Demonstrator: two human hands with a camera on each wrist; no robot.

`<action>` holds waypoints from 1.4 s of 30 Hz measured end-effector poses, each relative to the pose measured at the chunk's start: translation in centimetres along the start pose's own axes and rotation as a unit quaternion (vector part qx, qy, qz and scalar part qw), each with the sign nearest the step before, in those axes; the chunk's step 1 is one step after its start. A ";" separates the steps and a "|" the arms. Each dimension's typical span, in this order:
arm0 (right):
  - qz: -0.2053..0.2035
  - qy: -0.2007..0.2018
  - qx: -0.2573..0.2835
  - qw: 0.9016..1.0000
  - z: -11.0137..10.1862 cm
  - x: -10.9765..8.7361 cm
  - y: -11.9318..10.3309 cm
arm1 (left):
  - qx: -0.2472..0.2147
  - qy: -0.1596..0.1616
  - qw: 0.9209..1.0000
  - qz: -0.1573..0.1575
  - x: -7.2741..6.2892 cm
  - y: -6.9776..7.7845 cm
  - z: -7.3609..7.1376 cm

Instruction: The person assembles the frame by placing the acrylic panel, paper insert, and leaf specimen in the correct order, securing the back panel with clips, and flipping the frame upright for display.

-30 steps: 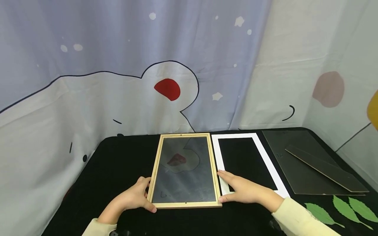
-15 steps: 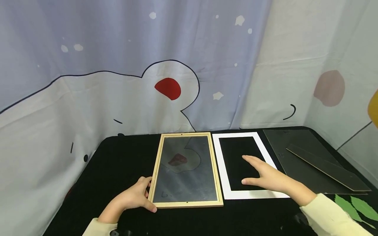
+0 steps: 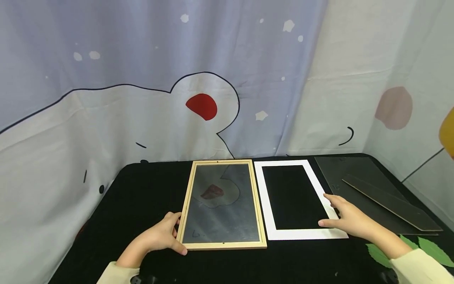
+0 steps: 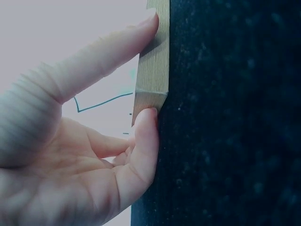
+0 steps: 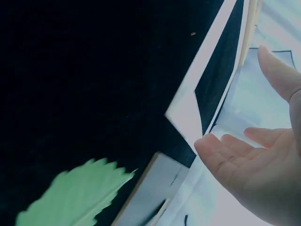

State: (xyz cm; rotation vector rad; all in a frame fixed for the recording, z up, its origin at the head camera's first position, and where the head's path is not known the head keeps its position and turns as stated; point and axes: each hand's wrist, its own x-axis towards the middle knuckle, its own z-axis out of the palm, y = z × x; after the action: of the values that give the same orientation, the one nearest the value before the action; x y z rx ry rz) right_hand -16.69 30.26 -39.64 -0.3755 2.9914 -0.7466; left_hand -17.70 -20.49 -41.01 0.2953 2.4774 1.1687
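Left hand steadies the frame while the right hand comes to the mat's near right corner.

Taking the frame [image 3: 222,205] as landmark: it lies flat on the black table [image 3: 142,205], long axis running away from the person, short end nearest. The white mat [image 3: 262,197] lies just to its right, parallel, pointing the same way; the dark backboard [image 3: 358,197] lies farther right. The left hand [image 3: 159,236] pinches the frame's near left corner, thumb and finger curled on the wood. The right hand [image 3: 349,219], fingers loosely spread and holding nothing, rests at the mat's right edge. To lift the mat well, I judge it best to slide fingertips under one edge and keep it level, parallel to the frame.
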 end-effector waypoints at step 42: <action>0.108 -0.031 -0.006 0.994 0.7 0.6 2.3 | 0.000 0.002 1.000 0.005 -0.1 -0.2 0.1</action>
State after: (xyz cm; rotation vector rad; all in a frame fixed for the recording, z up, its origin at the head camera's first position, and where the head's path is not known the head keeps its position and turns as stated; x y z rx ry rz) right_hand -17.77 31.77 -41.28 -0.0694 2.9167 -0.6829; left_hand -17.60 -20.59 -41.17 0.3065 2.4829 1.1743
